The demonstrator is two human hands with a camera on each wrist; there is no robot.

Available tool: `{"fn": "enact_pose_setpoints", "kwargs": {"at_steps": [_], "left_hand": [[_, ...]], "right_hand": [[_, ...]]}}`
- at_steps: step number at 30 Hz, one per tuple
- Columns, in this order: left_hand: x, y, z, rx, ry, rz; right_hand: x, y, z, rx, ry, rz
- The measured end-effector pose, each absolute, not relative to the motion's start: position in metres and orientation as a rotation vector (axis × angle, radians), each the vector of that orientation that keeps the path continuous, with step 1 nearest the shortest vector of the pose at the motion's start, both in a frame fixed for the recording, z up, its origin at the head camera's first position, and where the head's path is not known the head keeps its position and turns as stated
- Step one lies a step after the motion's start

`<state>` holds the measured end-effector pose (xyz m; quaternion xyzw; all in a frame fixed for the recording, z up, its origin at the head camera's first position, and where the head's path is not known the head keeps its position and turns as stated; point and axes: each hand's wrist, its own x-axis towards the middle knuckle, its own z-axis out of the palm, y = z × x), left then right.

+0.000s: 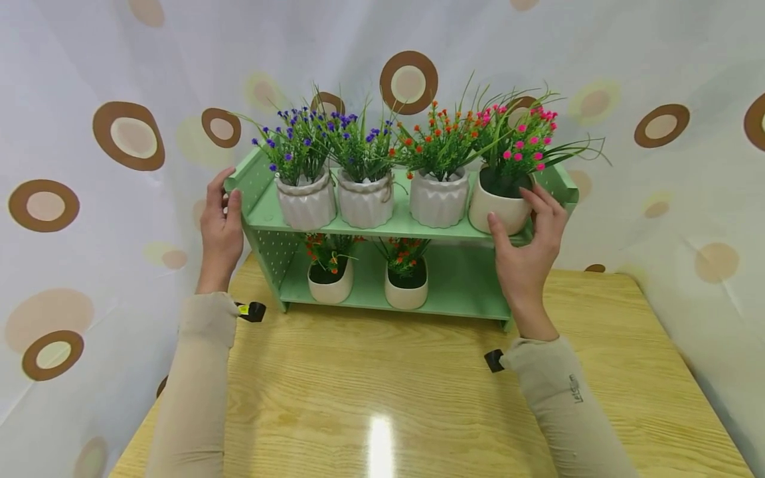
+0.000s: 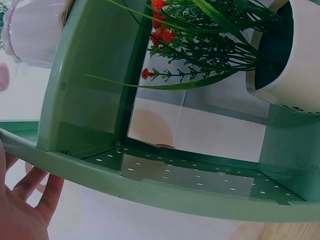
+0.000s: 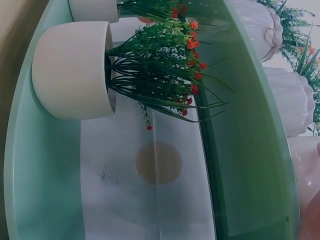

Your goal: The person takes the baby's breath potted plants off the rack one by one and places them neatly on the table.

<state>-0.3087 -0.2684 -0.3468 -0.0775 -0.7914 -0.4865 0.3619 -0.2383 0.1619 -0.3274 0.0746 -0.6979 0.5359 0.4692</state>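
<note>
Green shelf (image 1: 463,285): white pots (image 1: 366,204) beside cream pot (image 1: 499,204) that right fingers (image 1: 546,204) grip.

Purple flowers (image 1: 307,141) and orange flowers (image 1: 438,132) brighten white pots (image 1: 366,202), pink flowers (image 1: 520,145) a cream pot (image 1: 502,209), against a green shelf (image 1: 466,279); brown, tan and yellow circles (image 1: 409,83) pattern the white backdrop (image 1: 335,40), while the grained table (image 1: 335,372) glows yellow, the sleeves (image 1: 203,385) beige.

Head view looks forward, down; nearer, sideways wrist views share the lower shelf (image 1: 460,292).
</note>
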Motion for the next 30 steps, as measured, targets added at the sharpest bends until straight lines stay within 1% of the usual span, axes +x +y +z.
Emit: {"fn": "enact_pose_setpoints", "kwargs": {"at_steps": [11,30], "left_hand": [[-0.3069,-0.271,-0.3463,-0.224,-2.054,-1.251],[-0.3054,-0.2714,-0.3463,-0.238,-2.059,-1.264]], "right_hand": [[-0.2433,0.1675,-0.3288,0.167,-1.719,1.355],[-0.2398,0.1708,-0.3274,0.155,-1.714,1.375]]}}
